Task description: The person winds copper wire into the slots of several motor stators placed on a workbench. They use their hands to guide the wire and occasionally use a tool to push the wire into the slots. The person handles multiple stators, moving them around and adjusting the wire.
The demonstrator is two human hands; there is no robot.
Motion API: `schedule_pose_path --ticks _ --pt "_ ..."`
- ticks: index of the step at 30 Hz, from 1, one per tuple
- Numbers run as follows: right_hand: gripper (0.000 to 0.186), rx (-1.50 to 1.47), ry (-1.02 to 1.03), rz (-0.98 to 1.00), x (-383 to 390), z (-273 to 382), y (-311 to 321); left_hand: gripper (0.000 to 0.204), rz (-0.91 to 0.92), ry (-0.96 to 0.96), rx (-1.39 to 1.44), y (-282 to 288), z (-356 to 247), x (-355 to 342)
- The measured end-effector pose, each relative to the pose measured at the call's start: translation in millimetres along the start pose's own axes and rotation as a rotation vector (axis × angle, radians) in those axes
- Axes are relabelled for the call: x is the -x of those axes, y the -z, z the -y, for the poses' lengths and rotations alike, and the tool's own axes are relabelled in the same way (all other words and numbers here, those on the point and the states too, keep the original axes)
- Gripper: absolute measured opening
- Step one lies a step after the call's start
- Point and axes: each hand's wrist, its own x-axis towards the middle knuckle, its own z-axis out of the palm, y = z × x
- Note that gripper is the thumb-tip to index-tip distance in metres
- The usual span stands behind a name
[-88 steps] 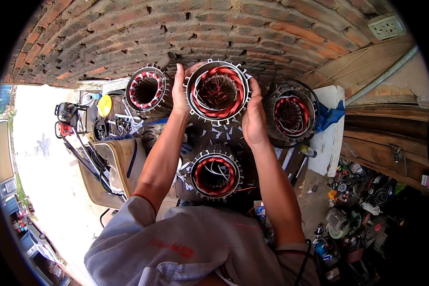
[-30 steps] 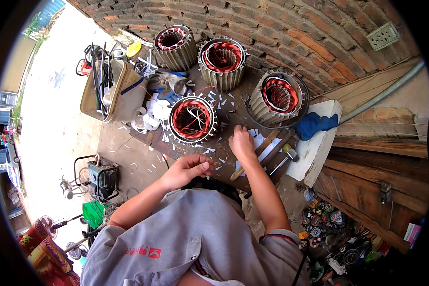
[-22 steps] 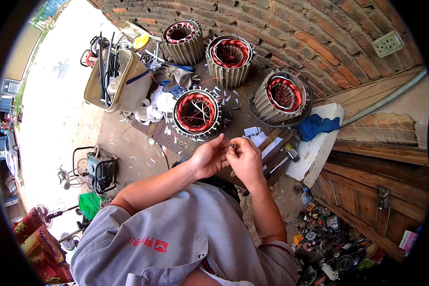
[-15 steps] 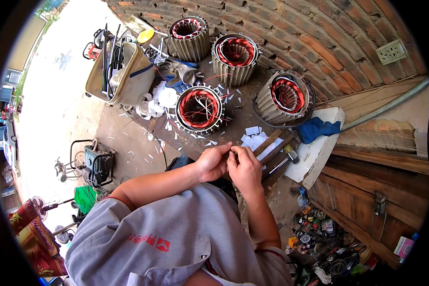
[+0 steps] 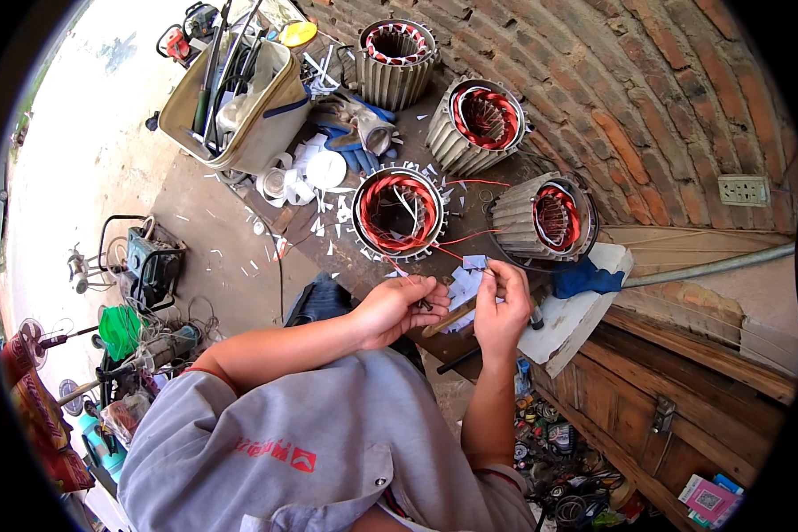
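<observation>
My left hand (image 5: pixel 401 310) is curled palm up, with a few small dark pieces (image 5: pixel 425 305) in its fingers, perhaps bits of metal. To its right, my right hand (image 5: pixel 504 306) is closed in a pinch beside a small white paper piece (image 5: pixel 474 262); what sits between its fingertips is too small to make out. Just beyond both hands stands a motor stator (image 5: pixel 363 213) with a ring of red windings and white insulation slips round its rim. Red wires (image 5: pixel 457 240) run from it to the right, above my right hand.
More finned stators stand behind: one (image 5: pixel 390 84) at the back, one (image 5: pixel 457 137) nearer, one (image 5: pixel 523 217) at right. A tool bin (image 5: pixel 270 133), gloves (image 5: pixel 355 124) and paper scraps lie left. A wooden strip (image 5: pixel 448 317) and white slab (image 5: pixel 576 324) are at right.
My hands have come apart: they were together at the fingertips, and the right one has moved right. The view has shifted, and red wires now stretch to the right of the near stator.
</observation>
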Motion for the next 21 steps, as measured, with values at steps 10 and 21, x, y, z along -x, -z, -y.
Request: schedule_pose_path --ticks 10,21 --pt "0.016 -0.079 0.028 0.128 -159 -6 -40 0.018 0.012 -0.103 -0.024 50 -67 55" --pt "0.011 0.231 0.399 0.403 -224 4 -95 0.017 -0.145 -0.273 0.069 90 -117 59"
